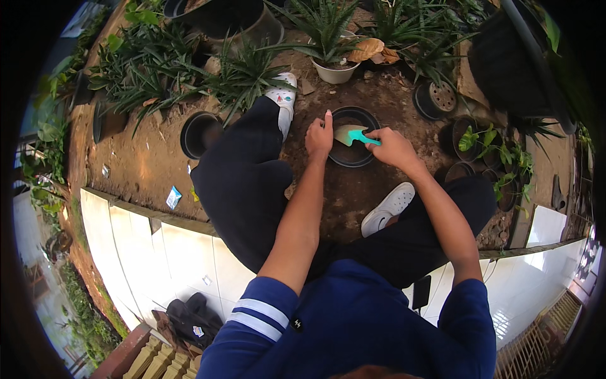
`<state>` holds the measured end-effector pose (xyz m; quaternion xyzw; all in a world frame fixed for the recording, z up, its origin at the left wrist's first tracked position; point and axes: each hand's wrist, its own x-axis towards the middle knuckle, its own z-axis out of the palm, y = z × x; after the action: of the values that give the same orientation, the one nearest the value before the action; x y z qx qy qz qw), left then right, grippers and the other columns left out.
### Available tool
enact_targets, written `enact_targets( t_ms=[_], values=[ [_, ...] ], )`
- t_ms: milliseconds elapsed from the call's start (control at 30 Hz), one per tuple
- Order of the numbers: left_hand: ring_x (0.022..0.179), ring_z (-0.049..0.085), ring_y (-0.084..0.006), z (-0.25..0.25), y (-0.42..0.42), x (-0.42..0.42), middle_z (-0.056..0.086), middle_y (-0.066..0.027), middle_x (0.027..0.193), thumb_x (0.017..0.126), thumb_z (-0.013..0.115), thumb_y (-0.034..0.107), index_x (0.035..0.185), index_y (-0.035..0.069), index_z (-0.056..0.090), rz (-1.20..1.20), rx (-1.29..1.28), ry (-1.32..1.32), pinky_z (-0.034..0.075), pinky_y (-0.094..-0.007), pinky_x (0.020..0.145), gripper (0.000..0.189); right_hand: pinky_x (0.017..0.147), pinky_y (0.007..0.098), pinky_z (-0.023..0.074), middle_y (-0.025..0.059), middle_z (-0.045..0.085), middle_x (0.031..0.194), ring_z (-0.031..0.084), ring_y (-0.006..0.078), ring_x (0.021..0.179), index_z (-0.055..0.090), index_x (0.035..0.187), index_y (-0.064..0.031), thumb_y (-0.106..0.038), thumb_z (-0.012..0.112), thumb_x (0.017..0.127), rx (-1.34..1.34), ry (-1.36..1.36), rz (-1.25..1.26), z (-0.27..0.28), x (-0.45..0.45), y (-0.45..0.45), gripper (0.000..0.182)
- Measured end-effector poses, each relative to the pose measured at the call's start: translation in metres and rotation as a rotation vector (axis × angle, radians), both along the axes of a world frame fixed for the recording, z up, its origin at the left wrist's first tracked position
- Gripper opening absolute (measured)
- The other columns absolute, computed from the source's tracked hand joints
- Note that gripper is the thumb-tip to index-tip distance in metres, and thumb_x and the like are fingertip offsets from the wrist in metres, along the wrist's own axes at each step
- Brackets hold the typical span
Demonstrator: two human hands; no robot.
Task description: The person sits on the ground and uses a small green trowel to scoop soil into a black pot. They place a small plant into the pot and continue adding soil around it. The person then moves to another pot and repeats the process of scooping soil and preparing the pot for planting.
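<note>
A round black plastic plant pot (pixel 355 162) stands on the bare soil between my feet, with dark soil showing inside. My right hand (pixel 392 148) grips the turquoise handle of a garden trowel (pixel 349 135). The trowel's soil-coloured blade lies over the pot's opening, pointing left towards my other hand. At the pot's left rim is my left hand (pixel 320 136), its thumb raised and its other fingers curled down. The fingertips are hidden, but the hand appears to hold the rim.
A white pot (pixel 335 73) with a spiky succulent stands beyond, near dry leaves (pixel 367 49). An empty black pot (pixel 199 135) is left of my leg, an overturned black pot (pixel 435 99) to the right. Behind me runs a white tiled ledge (pixel 180 251). A blue-white wrapper (pixel 173 197) lies on the soil.
</note>
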<state>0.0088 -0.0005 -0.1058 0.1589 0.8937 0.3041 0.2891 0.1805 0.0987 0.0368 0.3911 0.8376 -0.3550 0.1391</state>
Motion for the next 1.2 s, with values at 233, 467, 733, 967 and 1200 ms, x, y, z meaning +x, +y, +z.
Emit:
enact_targets(
  t_ms=[233, 467, 733, 967, 1200],
  values=[
    [0.111, 0.06, -0.046, -0.002, -0.002, 0.002, 0.067, -0.0247, 0.114, 0.096, 0.04, 0.066, 0.109, 0.005, 0.069, 0.028, 0.043, 0.047, 0.046, -0.0514, 0.094, 0.069, 0.089, 0.0474, 0.0545, 0.0188, 0.073, 0.102, 0.07, 0.035, 0.101, 0.077, 0.109, -0.013, -0.017, 0.067, 0.075, 0.136, -0.147, 0.125, 0.024, 0.0, 0.005, 0.036],
    [0.112, 0.06, -0.0405, -0.001, 0.002, 0.001, 0.066, -0.0208, 0.118, 0.098, 0.039, 0.064, 0.108, 0.003, 0.066, -0.033, 0.02, 0.035, 0.046, -0.0508, 0.095, 0.068, 0.077, 0.0476, 0.058, 0.0256, 0.071, 0.088, 0.072, 0.0373, 0.088, 0.072, 0.081, -0.0002, -0.011, 0.068, 0.071, 0.294, -0.074, 0.28, -0.001, 0.007, -0.004, 0.016],
    [0.11, 0.061, -0.0408, 0.001, -0.003, 0.0, 0.066, -0.0205, 0.116, 0.098, 0.038, 0.065, 0.108, 0.003, 0.067, -0.01, 0.019, 0.018, 0.046, -0.0513, 0.094, 0.069, 0.088, 0.048, 0.0547, 0.0212, 0.073, 0.098, 0.07, 0.0365, 0.096, 0.076, 0.105, -0.0069, -0.014, 0.067, 0.072, 0.189, 0.107, -0.003, 0.012, 0.0, -0.009, 0.035],
    [0.11, 0.061, -0.0408, 0.006, 0.002, 0.003, 0.067, -0.0206, 0.117, 0.098, 0.038, 0.065, 0.107, 0.004, 0.068, -0.007, 0.002, 0.022, 0.046, -0.051, 0.094, 0.069, 0.092, 0.0472, 0.0524, 0.0219, 0.071, 0.105, 0.067, 0.0389, 0.104, 0.071, 0.115, -0.0021, -0.02, 0.067, 0.083, 0.055, -0.076, 0.079, -0.004, 0.001, -0.013, 0.037],
    [0.11, 0.061, -0.0404, 0.003, 0.001, 0.003, 0.067, -0.0204, 0.116, 0.097, 0.038, 0.066, 0.107, 0.004, 0.068, 0.005, -0.005, 0.046, 0.046, -0.0506, 0.094, 0.069, 0.094, 0.0468, 0.0512, 0.0214, 0.071, 0.109, 0.067, 0.0361, 0.108, 0.07, 0.122, -0.009, -0.025, 0.064, 0.088, 0.08, -0.074, 0.02, 0.012, -0.003, -0.01, 0.038]
  ],
)
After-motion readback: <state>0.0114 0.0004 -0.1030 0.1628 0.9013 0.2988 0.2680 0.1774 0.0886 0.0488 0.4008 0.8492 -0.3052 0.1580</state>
